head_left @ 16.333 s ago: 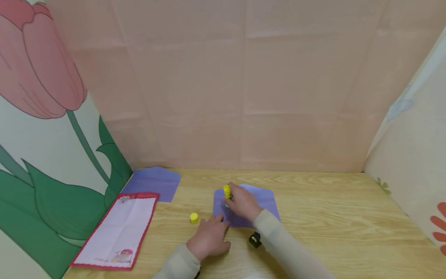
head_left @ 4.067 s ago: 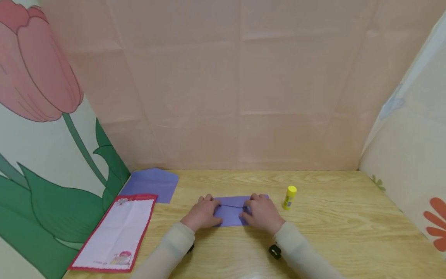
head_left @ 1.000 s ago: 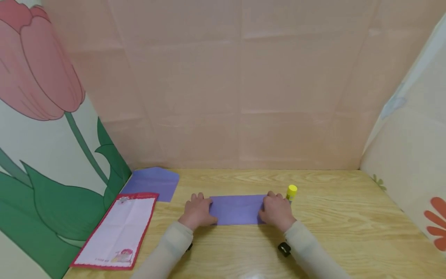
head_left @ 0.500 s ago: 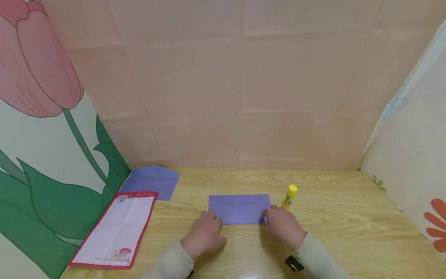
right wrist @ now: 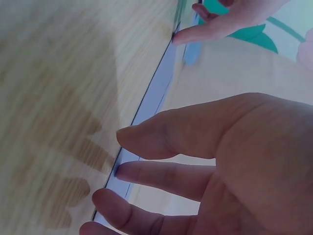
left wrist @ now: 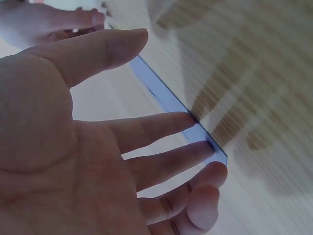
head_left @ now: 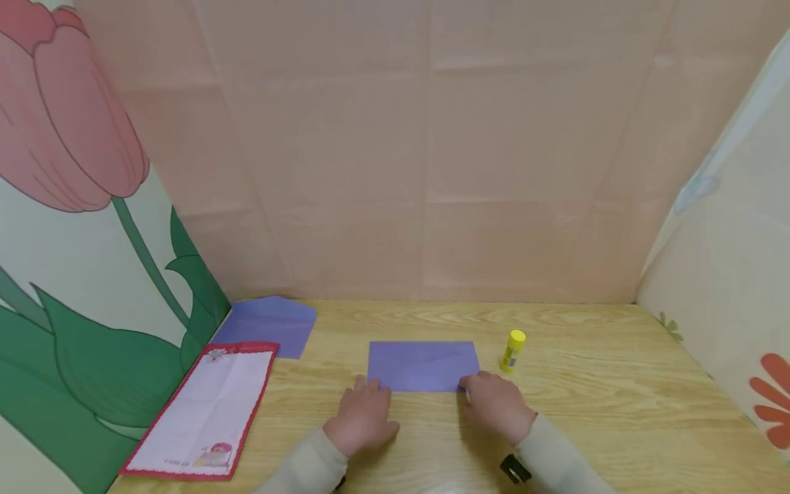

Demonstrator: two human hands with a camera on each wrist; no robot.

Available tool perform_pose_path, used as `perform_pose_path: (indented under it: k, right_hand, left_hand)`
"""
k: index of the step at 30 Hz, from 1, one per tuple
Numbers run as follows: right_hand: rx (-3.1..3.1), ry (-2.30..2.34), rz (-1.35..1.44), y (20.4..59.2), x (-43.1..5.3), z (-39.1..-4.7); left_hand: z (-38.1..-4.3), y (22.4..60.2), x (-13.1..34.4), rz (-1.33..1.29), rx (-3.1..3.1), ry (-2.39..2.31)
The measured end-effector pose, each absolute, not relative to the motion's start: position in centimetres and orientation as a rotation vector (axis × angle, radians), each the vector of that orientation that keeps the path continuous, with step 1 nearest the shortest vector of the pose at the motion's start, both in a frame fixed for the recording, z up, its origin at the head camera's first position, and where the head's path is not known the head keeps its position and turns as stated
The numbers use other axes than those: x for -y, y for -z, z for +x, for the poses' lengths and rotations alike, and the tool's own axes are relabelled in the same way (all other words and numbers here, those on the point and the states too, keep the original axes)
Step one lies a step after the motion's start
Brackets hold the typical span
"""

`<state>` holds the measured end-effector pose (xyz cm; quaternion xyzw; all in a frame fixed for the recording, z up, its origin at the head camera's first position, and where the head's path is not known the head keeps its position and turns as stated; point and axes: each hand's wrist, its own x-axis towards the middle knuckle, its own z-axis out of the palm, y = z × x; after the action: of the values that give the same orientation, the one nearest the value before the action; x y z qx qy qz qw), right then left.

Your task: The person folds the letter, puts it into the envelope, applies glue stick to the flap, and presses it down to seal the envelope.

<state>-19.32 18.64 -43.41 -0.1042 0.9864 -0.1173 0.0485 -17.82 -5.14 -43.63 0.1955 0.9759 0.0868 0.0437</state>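
A purple envelope [head_left: 423, 366] lies flat on the wooden table, its flap folded down. My left hand [head_left: 363, 418] rests at its near left corner, fingers spread and fairly straight. In the left wrist view, two fingertips touch the edge of the envelope [left wrist: 168, 100] and the thumb stands clear of it. At the near right corner is my right hand [head_left: 500, 406]. The right wrist view shows its index fingertip on the envelope [right wrist: 152, 100], with a gap between thumb and index finger. A yellow glue stick [head_left: 512, 351], capped, stands upright just beyond my right hand.
At the left, a red-bordered white letter sheet [head_left: 206, 412] partly covers a second purple envelope [head_left: 271, 322], whose flap is raised. A pinkish covering [head_left: 426, 171] hangs behind the table [head_left: 586, 384], and printed panels close both sides.
Earlier, my right hand held the uncapped glue stick over the raised flap; now the flap is down and the glue stick stands capped. Lately both hands moved from the envelope's sides to its near corners.
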Motion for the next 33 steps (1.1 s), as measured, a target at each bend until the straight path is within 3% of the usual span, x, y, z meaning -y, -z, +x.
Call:
perform_pose_path:
  k: [18,33]
  right_hand:
    - [-2.95,0.439,-0.242,43.2,-18.2,-23.5]
    - [-2.911,0.469,-0.12,43.7,-18.4,-26.2]
  left_hand:
    - [-23.3,44.0,5.4,0.55,-2.911,-0.356]
    - [-25.9,44.4,5.5,0.47,-2.846,-0.438]
